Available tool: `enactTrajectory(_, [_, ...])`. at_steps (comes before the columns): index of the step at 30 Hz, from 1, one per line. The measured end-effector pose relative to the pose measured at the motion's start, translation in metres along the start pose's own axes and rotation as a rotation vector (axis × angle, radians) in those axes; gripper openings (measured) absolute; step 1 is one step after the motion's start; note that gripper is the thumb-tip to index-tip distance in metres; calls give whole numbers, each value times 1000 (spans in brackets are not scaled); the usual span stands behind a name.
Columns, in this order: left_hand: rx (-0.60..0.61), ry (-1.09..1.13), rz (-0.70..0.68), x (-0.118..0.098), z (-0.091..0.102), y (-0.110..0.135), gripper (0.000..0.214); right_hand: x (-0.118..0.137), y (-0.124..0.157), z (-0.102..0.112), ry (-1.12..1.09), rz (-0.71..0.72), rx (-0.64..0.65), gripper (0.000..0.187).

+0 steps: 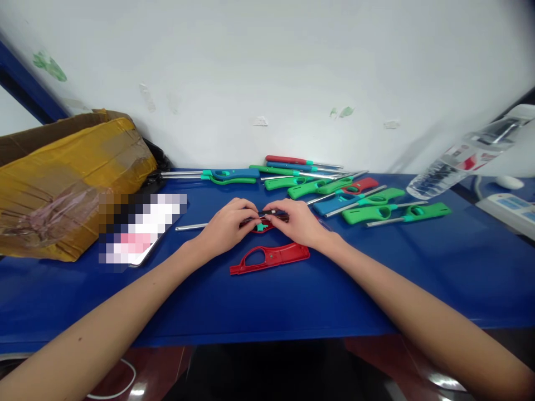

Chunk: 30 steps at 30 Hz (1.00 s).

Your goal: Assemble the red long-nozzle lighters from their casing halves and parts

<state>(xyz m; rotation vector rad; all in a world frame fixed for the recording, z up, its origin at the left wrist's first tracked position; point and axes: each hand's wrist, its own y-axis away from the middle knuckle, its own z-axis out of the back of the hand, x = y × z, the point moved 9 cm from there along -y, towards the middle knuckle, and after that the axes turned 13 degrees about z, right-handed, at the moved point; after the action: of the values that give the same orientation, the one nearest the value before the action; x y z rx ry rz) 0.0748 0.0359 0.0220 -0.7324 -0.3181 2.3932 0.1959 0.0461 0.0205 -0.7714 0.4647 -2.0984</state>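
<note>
My left hand [228, 223] and my right hand [295, 221] meet over the middle of the blue table [267, 301]. Both pinch a partly open red stick lighter [262, 224] with a teal trigger, its metal tube [191, 226] pointing left. A loose red handle shell [271, 258] lies flat just in front of my hands, touched by neither hand. Behind my hands lies a pile of finished lighters [355, 197] in green, blue and red.
A taped cardboard box [62, 178] stands at the left. A pixelated phone [140, 228] lies beside it. A plastic water bottle [468, 159] lies at the right, with a white power strip [507, 209] near it. A white wall closes the back.
</note>
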Motion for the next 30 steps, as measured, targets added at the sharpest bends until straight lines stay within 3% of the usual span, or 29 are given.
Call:
enactTrajectory(8, [192, -29, 69, 20, 12, -4, 15, 0, 2, -1, -3, 6, -2, 17])
enactTrajectory(22, [171, -77, 124, 20, 7, -6, 16, 2, 1, 0, -64, 11, -24, 16])
enactTrajectory(30, [98, 18, 126, 14, 7, -9, 16, -2, 1, 1, -110, -37, -54, 16])
